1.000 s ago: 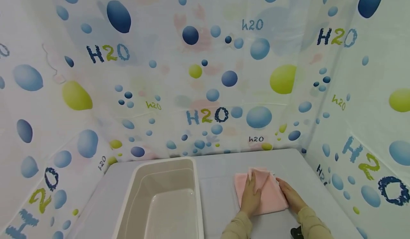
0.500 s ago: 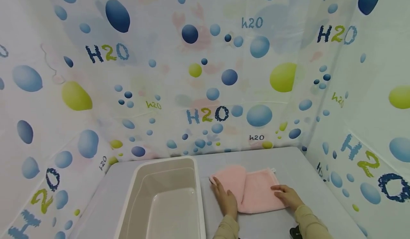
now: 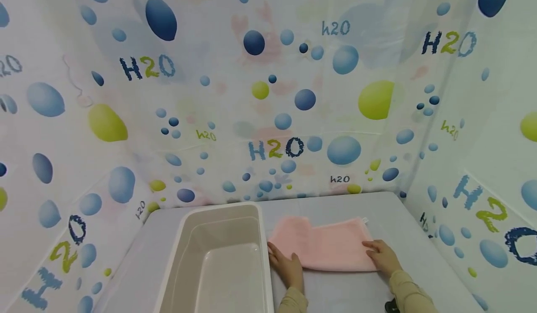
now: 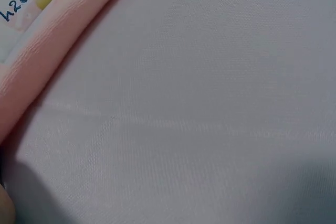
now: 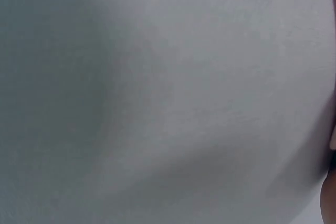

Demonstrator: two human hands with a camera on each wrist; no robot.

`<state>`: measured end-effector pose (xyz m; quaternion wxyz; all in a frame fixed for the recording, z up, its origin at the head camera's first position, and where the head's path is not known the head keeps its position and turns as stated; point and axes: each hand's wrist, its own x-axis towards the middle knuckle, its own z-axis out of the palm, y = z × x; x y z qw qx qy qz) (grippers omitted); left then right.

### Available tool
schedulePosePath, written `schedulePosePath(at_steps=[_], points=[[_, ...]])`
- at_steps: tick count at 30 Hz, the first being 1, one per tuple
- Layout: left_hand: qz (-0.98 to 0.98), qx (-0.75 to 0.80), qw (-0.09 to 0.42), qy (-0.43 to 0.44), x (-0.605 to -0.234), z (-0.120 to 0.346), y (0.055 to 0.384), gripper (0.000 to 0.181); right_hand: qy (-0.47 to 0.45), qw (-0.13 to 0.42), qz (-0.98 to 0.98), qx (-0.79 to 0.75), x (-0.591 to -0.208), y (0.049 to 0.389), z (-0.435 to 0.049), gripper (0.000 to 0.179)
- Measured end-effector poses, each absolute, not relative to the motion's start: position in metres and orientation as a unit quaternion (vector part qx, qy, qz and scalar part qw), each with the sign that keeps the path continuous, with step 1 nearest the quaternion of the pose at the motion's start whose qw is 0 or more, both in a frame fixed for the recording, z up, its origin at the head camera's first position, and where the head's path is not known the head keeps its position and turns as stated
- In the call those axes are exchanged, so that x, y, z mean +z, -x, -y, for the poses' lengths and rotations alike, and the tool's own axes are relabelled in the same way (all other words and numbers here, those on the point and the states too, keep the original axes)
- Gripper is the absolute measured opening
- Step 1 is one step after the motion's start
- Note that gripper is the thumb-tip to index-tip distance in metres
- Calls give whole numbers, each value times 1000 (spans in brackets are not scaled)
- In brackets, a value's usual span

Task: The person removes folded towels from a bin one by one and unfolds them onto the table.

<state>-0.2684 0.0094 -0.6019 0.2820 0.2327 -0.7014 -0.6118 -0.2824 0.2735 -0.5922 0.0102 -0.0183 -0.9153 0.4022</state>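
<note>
A pink plush towel (image 3: 335, 247) lies spread sideways on the table, its left part raised in a soft bulge and a small white tag at its far right corner. My left hand (image 3: 289, 267) holds the towel's left end, fingers at its outer edge and thumb near the front edge. On the right end rests my right hand (image 3: 383, 255), its fingers extended over the side edge. The left wrist view shows the towel's rolled-looking edge (image 4: 63, 30) along the upper left. Only a sliver of the right hand (image 5: 329, 203) enters the right wrist view.
A beige plastic tub (image 3: 266, 261) stands close to the left of my left hand. The light grey table (image 3: 335, 294) reaches back to a patterned curtain (image 3: 209, 98), which also hangs on both sides. A small black object (image 3: 391, 306) shows beside my right sleeve.
My left hand has drawn the towel's upper fold out to the left, so the towel went from a folded square to a longer strip. My right hand came onto its right end.
</note>
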Motion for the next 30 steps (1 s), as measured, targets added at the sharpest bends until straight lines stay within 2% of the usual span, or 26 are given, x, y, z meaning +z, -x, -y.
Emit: schedulePosePath(at_steps=[12,18,25,30], points=[[700,-611,273,-248,-604,-4,264,81,22,90,935,344,-595,279,-294,32],[714,-595,269,-253,-606,-4,258,65,35,142,944,297,-596,277,-293,30],[766,-497,330,-239,-611,-6,255,34,101,139,952,253,-596,274,-284,32],[844,-333,372,-197,-618,-2,252,32,83,144,965,204,-599,277,-272,33]])
